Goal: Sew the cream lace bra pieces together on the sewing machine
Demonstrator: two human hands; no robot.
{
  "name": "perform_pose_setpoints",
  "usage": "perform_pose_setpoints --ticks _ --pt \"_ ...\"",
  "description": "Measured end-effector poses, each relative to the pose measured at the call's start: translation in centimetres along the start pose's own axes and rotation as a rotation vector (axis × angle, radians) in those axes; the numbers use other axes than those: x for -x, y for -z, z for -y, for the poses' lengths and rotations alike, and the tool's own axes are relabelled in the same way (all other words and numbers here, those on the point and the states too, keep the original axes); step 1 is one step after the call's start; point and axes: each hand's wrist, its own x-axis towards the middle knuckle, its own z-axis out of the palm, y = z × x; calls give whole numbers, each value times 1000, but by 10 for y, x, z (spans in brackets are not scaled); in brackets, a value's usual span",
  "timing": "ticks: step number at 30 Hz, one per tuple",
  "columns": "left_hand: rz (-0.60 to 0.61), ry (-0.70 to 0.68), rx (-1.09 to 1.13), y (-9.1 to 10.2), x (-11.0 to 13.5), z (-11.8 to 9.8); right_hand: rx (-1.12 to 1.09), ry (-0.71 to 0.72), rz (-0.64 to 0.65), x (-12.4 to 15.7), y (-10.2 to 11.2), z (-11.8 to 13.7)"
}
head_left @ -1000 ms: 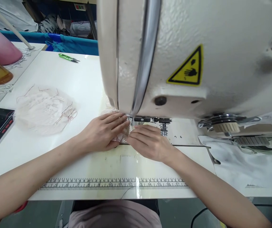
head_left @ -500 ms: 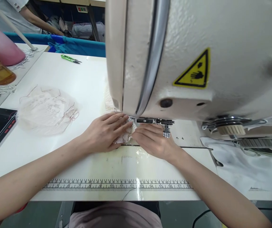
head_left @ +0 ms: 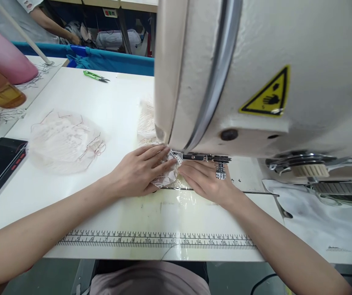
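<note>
A piece of white lace fabric [head_left: 167, 177] lies under the sewing machine [head_left: 200, 82] head, beside the presser foot area. My left hand [head_left: 137, 170] rests flat on the lace's left side, fingers stretched toward the needle area and slightly apart. At the lace's right edge, my right hand [head_left: 208, 180] has its fingers together, thumb and fingertips pinching the edge; the machine's metal attachment [head_left: 206, 158] partly covers it. The needle itself is hidden behind the machine head. More pale lace [head_left: 146, 123] spreads out behind my left hand.
A sheer lace bundle [head_left: 68, 141] with loose threads lies left, near a black phone-like device [head_left: 2, 168]. Green thread snips [head_left: 96, 76] lie at the back. Thread cones [head_left: 6, 53] stand far left. A printed ruler [head_left: 157, 240] runs along the front edge. Another person's arm [head_left: 53, 28] shows behind.
The view has shifted, so the machine and table appear farther right. Between my hands, the lace's scalloped edge is turned and shows more. Both hands stay at the lace.
</note>
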Motion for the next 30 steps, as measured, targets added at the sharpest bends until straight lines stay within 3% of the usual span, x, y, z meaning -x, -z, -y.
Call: perform_pose_setpoints --ticks 7,15,30 --pt "-162 -182 25 1 -1 -2 -197 82 63 5 -11 -3" --pt "-158 -52 66 1 -1 -4 -188 74 102 12 -18 6" --pt "-137 22 70 -1 -2 -5 -66 62 71 12 -17 7"
